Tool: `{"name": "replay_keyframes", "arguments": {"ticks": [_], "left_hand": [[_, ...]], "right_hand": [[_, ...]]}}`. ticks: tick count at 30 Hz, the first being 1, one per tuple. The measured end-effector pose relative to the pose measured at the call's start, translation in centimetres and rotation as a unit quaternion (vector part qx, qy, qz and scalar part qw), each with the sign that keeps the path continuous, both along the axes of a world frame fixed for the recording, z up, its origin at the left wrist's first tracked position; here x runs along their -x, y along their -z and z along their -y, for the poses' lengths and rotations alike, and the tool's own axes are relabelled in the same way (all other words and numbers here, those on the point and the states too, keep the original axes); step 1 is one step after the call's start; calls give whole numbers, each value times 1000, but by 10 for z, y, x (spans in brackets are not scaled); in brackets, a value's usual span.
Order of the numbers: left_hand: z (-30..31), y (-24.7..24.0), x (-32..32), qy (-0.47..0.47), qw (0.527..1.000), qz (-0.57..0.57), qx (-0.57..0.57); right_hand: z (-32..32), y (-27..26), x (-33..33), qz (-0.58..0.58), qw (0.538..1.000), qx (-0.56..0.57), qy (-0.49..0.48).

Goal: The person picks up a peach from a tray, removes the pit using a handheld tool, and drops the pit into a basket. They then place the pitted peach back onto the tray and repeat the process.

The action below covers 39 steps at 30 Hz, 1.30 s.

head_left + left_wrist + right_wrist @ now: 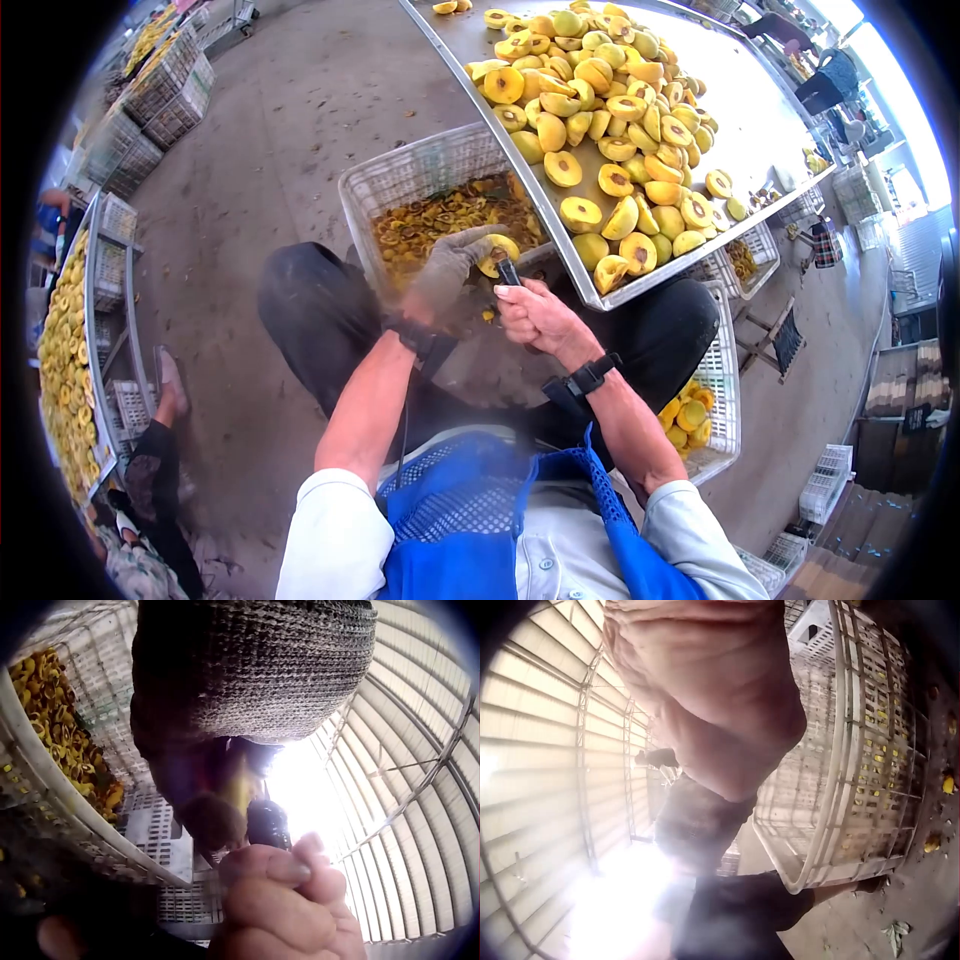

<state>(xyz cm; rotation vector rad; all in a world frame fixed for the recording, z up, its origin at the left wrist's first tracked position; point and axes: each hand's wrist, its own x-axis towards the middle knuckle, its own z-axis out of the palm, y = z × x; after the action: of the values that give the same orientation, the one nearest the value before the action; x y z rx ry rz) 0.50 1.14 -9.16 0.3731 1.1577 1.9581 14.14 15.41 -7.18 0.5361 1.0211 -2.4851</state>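
Note:
In the head view my left hand [448, 268], in a grey knit glove, holds a yellow peach half [498, 254] with its cut face up. My right hand [540, 318], bare, grips a short black-handled tool [509, 273] whose end is at the cut face. The tool's working tip is hidden. From the left wrist, the black handle [268, 823] shows between the curled right fingers [281, 900], close under the glove [247, 675]. In the right wrist view the back of my right hand [712, 697] covers the tool and fruit.
A metal table [588, 285] piled with peach halves [600, 110] stands ahead to the right. Below the hands is a white crate [362, 180] of dark yellow scraps. Another crate [728, 390] with peach pieces sits by the right knee. A second loaded table [85, 350] and a seated person's leg [165, 420] are at left.

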Motion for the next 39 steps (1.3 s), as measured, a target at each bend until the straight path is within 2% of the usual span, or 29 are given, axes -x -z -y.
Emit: {"name": "replay_keyframes", "arguments": {"ticks": [6,9,14,18,22,25,27,29,31,33,35,37,39], "left_hand": [[-8,-12,6,-15,998,47,30],[-11,-17,11,-7,997,17,78],[-15,-8,16,5,999,7,53],[-12,-13,21,27,996,-32,84],[-15,9,27,16,997,-26,72],[-18,11,23,6,999,11,49],[-20,12,20,-14,997,76,17],[-23,11,15,-41,997,60,25],[-26,11,11,-82,995,43,24],[-26,15,17,-83,995,42,38],[-24,20,19,-83,994,43,55],[-22,13,18,-124,985,81,89],[-16,21,23,-112,990,63,66]], "right_hand": [[1,7,10,7,999,26,27],[-2,10,15,0,998,56,28],[-4,11,13,-26,990,137,35],[-4,13,15,-21,985,165,41],[-5,16,19,-30,982,181,32],[-6,20,19,-33,977,207,28],[-5,19,22,-40,972,228,22],[-2,12,29,-68,960,270,24],[-4,11,33,-62,961,267,39],[-6,12,37,-55,961,265,49],[-10,15,37,-50,969,235,53],[-11,15,38,-41,973,214,74],[-12,16,40,-28,979,176,96]]}}
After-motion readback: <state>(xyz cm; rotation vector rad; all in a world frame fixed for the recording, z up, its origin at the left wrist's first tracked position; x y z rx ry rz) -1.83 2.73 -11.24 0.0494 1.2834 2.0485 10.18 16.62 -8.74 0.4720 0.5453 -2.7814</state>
